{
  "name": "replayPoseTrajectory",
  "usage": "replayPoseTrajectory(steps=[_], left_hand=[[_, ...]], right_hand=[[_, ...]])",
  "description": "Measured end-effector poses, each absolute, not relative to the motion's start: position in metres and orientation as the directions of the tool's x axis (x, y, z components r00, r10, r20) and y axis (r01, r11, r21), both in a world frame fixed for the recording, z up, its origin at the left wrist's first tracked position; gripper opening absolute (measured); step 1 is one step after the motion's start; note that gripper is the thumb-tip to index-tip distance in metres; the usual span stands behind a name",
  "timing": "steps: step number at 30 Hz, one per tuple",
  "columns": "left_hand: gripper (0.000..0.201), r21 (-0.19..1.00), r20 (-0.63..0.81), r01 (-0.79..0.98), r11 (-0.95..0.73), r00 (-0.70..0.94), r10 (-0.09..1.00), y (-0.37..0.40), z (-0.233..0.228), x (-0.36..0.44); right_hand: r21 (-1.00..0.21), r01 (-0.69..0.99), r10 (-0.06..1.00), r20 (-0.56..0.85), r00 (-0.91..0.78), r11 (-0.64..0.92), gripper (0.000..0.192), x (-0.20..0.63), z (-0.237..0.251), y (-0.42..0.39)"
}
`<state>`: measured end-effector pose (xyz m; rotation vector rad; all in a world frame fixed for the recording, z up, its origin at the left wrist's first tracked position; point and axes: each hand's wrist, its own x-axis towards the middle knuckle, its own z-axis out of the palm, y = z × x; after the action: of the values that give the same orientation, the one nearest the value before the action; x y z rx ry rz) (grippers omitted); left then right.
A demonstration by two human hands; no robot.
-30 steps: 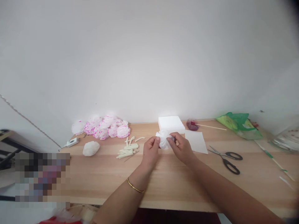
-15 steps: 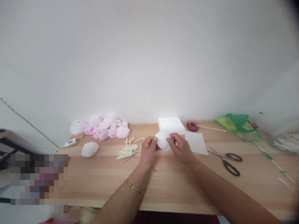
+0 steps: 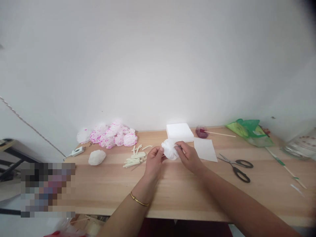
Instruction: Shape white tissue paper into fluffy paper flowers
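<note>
A ruffled white paper flower (image 3: 170, 148) is held between my hands, above the middle of the wooden table (image 3: 172, 194). My left hand (image 3: 154, 159) pinches its left side between thumb and fingers; a thin pale strand shows by the thumb. On the other side, my right hand (image 3: 189, 155) has its thumb and fingertips closed on the folds. Behind the flower stands a stack of white paper (image 3: 179, 131), and a single white sheet (image 3: 205, 149) lies just right of it. Pale short strips (image 3: 134, 159) are piled to the left of my left hand.
White-and-pink paper flowers (image 3: 113, 135) are heaped against the wall at left, with a white paper ball (image 3: 97, 157) in front. Black-handled scissors (image 3: 237, 164), a dark red dish (image 3: 202, 132) with a stick, a green bag (image 3: 251, 131) and a clear glass vessel (image 3: 300, 144) stand rightward.
The flower in my hands has turned and looks more fluffed out, and both hands have shifted slightly left. The whole view has moved a little.
</note>
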<state>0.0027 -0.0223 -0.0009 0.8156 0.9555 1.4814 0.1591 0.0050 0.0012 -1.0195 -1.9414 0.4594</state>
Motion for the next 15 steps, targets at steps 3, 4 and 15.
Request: replayPoseTrajectory(steps=[3,4,15], left_hand=[[0.031,0.890,-0.055,-0.455,-0.004,-0.116,0.992,-0.030,0.000,0.000],[0.031,0.903,-0.059,-0.430,0.005,-0.113,0.992,-0.034,0.000,-0.002],[0.021,0.763,0.485,0.638,-0.102,-0.460,0.743,-0.129,-0.005,-0.114]], right_hand=[[-0.639,0.471,0.793,0.516,-0.322,0.608,0.023,0.158,0.001,0.004],[-0.632,0.475,0.790,0.516,-0.330,0.611,0.024,0.157,0.000,0.004],[-0.470,0.554,0.718,0.554,-0.420,0.687,0.025,0.153,-0.005,0.005]])
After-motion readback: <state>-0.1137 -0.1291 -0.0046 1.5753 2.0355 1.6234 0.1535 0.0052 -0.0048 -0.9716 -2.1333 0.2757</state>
